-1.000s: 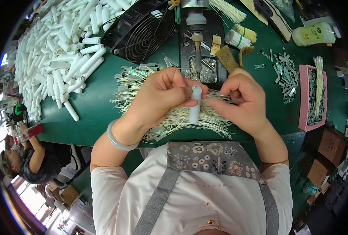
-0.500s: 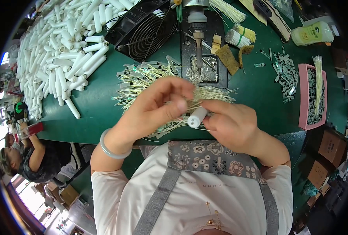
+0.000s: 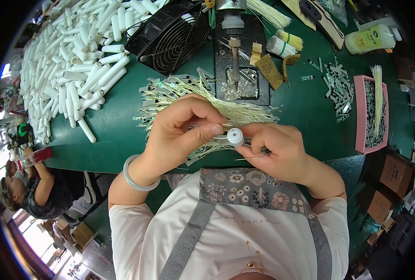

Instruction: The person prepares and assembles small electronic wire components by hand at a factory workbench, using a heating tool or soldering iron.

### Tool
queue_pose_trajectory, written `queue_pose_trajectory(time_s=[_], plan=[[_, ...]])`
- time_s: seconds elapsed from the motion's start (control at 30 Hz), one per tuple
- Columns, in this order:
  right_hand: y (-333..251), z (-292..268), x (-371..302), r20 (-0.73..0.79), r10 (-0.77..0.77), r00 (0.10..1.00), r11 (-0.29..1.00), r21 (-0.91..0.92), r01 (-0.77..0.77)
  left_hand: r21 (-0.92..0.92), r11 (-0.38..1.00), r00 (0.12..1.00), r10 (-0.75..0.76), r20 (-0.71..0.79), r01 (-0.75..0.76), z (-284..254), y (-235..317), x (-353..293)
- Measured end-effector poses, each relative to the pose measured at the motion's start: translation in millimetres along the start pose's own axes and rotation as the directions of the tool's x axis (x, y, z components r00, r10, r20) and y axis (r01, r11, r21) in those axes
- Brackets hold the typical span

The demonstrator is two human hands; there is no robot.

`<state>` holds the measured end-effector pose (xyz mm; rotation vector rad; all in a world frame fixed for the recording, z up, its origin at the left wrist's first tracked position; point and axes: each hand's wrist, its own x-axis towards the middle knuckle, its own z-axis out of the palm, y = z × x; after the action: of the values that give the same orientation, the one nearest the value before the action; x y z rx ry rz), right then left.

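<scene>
Green table (image 3: 317, 133): strips (image 3: 370, 133) in pink box (image 3: 358, 112); right hand (image 3: 280, 148) grips tube (image 3: 236, 137), left hand (image 3: 172, 133) wire (image 3: 222, 136).

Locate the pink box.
In the head view, the pink box sits at the right of the green table, just right of the loose strips.

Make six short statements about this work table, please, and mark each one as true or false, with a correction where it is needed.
1. The right hand holds a white tube. True.
2. The pale bangle is on the right wrist. False: it is on the left wrist.
3. Pale wires lie on the green table. True.
4. The black fan stands to the right of the upright tool. False: it stands to the left.
5. The pink box is to the right of both hands. True.
6. The left hand lies on the fan. False: it is beside the white tube.
</scene>
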<state>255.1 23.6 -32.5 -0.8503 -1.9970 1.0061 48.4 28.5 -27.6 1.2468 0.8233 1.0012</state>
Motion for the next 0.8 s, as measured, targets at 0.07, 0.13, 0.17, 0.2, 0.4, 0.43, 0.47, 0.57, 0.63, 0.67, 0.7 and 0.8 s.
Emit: queue_pose_trajectory(time_s=[0.07, 0.13, 0.17, 0.2, 0.4, 0.43, 0.47, 0.57, 0.63, 0.67, 0.7, 0.8], plan=[[1, 0, 0, 0.000, 0.021, 1.000, 0.999, 0.024, -0.021, -0.005, 0.999, 0.999, 0.032, 0.011, -0.032, -1, -1, -1], [2, 0, 0, 0.000, 0.042, 0.999, 0.998, 0.047, -0.042, -0.175, 0.980, 0.995, -0.097, 0.003, 0.096, -1, -1, -2], [2, 0, 0, -0.004, 0.049, 0.999, 0.998, 0.044, -0.049, -0.176, 0.980, 0.995, -0.097, 0.003, 0.096, -1, -1, -2], [3, 0, 1, -0.007, 0.055, 0.998, 0.998, 0.040, -0.055, -0.211, 0.969, 0.991, -0.131, -0.003, 0.127, -1, -1, -2], [2, 2, -1, -0.059, -0.005, 0.998, 0.994, -0.111, -0.002, -0.326, 0.909, 0.966, -0.246, 0.080, 0.258, -6, -6, 3], [2, 3, -1, -0.059, -0.004, 0.998, 0.994, -0.111, -0.002, -0.345, 0.898, 0.962, -0.252, 0.110, 0.275, -6, -6, 3], [2, 4, 0, -0.078, -0.027, 0.997, 0.992, -0.123, 0.018, -0.345, 0.897, 0.961, -0.252, 0.110, 0.275, -4, -3, 5], [4, 5, 0, -0.095, -0.069, 0.993, 0.986, -0.160, 0.054, -0.360, 0.867, 0.939, -0.325, 0.115, 0.344, 4, 6, 11], [4, 6, -1, -0.094, -0.088, 0.992, 0.980, -0.185, 0.069, -0.381, 0.836, 0.919, -0.363, 0.156, 0.395, 4, 6, 14], [3, 6, -1, -0.095, -0.100, 0.990, 0.974, -0.213, 0.078, -0.380, 0.836, 0.918, -0.363, 0.156, 0.395, 3, 7, 16], [3, 6, -2, -0.096, -0.112, 0.989, 0.967, -0.240, 0.086, -0.416, 0.795, 0.898, -0.391, 0.203, 0.441, 2, 8, 17], [4, 6, -3, -0.091, -0.129, 0.987, 0.960, -0.259, 0.102, -0.440, 0.758, 0.877, -0.417, 0.241, 0.481, 1, 10, 19]])
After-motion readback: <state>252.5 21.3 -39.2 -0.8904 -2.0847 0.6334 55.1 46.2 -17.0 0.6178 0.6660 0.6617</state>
